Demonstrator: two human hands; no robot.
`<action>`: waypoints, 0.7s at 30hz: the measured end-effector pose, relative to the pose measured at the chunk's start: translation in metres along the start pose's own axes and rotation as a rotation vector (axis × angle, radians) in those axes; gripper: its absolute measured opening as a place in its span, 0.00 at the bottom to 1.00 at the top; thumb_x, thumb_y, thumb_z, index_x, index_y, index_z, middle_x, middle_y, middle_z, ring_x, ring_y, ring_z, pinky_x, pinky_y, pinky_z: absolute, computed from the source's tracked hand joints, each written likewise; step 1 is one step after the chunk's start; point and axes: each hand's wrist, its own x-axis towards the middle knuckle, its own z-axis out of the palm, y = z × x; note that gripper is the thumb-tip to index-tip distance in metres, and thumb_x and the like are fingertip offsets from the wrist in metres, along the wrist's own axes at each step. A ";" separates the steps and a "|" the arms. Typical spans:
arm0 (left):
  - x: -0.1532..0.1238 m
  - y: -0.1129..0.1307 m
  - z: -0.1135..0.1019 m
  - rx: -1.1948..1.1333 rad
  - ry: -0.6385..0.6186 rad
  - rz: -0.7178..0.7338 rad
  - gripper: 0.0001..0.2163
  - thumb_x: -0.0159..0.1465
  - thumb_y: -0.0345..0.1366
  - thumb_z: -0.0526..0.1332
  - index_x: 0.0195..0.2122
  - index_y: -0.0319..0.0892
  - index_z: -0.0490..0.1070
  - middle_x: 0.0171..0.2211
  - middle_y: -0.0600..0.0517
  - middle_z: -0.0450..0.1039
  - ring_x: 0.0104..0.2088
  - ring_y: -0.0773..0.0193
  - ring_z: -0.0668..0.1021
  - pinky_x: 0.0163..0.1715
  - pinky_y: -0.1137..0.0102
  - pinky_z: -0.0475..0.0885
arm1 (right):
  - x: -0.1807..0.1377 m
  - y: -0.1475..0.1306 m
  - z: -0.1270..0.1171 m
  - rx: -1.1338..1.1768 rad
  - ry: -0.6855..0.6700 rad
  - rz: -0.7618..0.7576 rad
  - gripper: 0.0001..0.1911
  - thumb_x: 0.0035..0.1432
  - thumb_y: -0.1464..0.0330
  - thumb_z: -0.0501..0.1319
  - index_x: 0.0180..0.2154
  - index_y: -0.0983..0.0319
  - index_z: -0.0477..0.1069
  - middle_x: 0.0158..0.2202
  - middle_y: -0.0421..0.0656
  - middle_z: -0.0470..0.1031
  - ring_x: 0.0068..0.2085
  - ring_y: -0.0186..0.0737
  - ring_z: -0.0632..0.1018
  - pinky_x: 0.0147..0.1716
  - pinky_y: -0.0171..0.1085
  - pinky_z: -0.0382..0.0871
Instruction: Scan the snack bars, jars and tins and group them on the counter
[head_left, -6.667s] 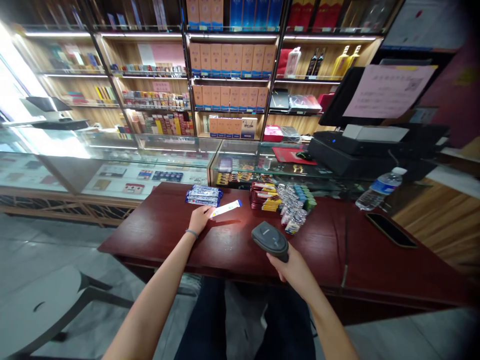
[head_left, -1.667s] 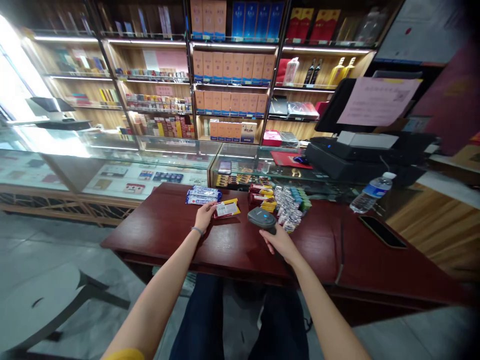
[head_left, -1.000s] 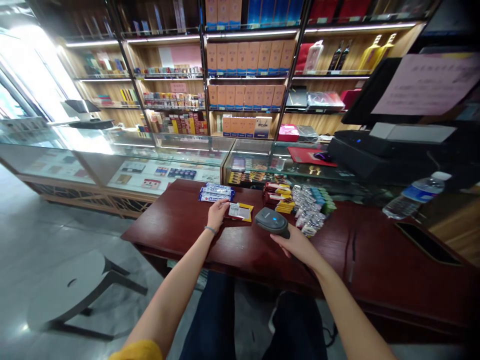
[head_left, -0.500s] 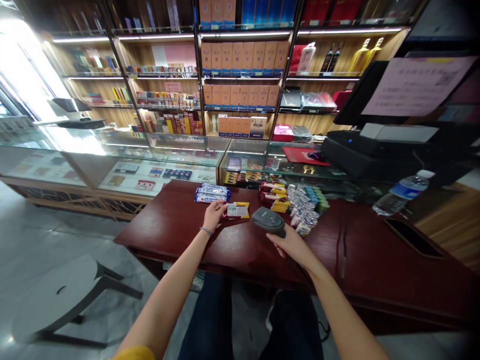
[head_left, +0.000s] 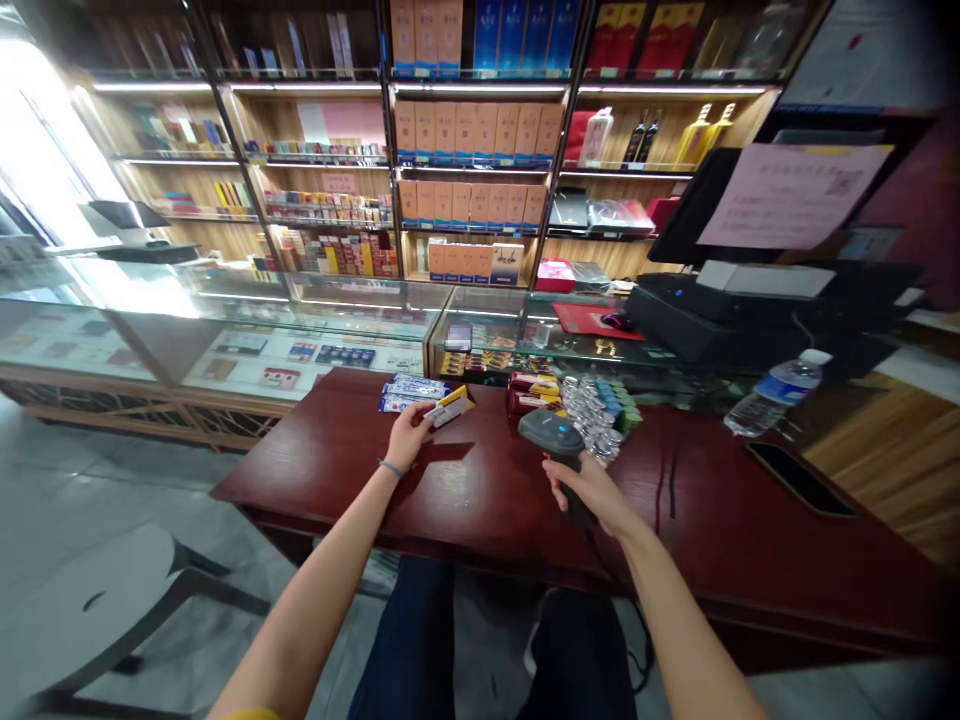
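My left hand (head_left: 409, 436) pinches one end of a yellow-and-dark-red snack packet (head_left: 451, 406), tilted and raised above the tabletop, its shadow falling below. Just behind that hand lie blue-and-white packets (head_left: 412, 391) in a small pile. My right hand (head_left: 589, 490) is wrapped round the handle of a black barcode scanner (head_left: 553, 430), whose head points left and shows a small blue light. Beyond the scanner stands a stack of red-and-yellow packets (head_left: 531, 391). Beside it are several silver-wrapped packs (head_left: 590, 412) and green ones (head_left: 622, 400), partly hidden by the scanner.
The dark red desk (head_left: 300, 455) meets a glass display counter (head_left: 352, 310). On its right are a water bottle (head_left: 780, 392), a phone (head_left: 801, 480) and a black register (head_left: 667, 315) with a monitor. A grey stool (head_left: 97, 600) stands at left.
My left hand has lifted and tilted the snack packet, which lay flatter before. The scanner has tipped more upright, and its blue light now shows. The view has shifted slightly.
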 end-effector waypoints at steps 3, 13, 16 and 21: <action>0.010 0.012 -0.031 0.164 0.034 0.165 0.12 0.61 0.42 0.66 0.43 0.43 0.77 0.41 0.48 0.80 0.42 0.58 0.80 0.48 0.62 0.76 | -0.001 0.000 0.005 -0.081 0.033 0.008 0.20 0.60 0.50 0.65 0.31 0.59 0.64 0.17 0.32 0.67 0.17 0.33 0.68 0.23 0.34 0.61; 0.049 0.022 -0.160 0.724 0.169 0.386 0.10 0.61 0.27 0.56 0.40 0.45 0.73 0.43 0.50 0.79 0.49 0.57 0.79 0.53 0.62 0.73 | 0.001 -0.004 0.033 -0.137 0.237 0.054 0.18 0.53 0.52 0.66 0.29 0.57 0.63 0.15 0.31 0.66 0.12 0.33 0.65 0.15 0.33 0.57; 0.065 0.004 -0.181 0.763 0.172 0.349 0.10 0.60 0.25 0.55 0.39 0.46 0.71 0.45 0.48 0.78 0.54 0.56 0.77 0.56 0.61 0.71 | 0.001 -0.004 0.040 -0.148 0.277 0.084 0.18 0.51 0.52 0.66 0.29 0.56 0.63 0.13 0.31 0.65 0.11 0.34 0.66 0.14 0.34 0.57; 0.093 -0.029 -0.195 0.795 0.161 0.240 0.10 0.58 0.23 0.55 0.36 0.46 0.69 0.44 0.48 0.78 0.51 0.56 0.78 0.54 0.61 0.72 | -0.004 -0.007 0.043 -0.199 0.304 0.120 0.18 0.52 0.51 0.64 0.25 0.54 0.62 0.10 0.32 0.63 0.12 0.36 0.66 0.17 0.36 0.60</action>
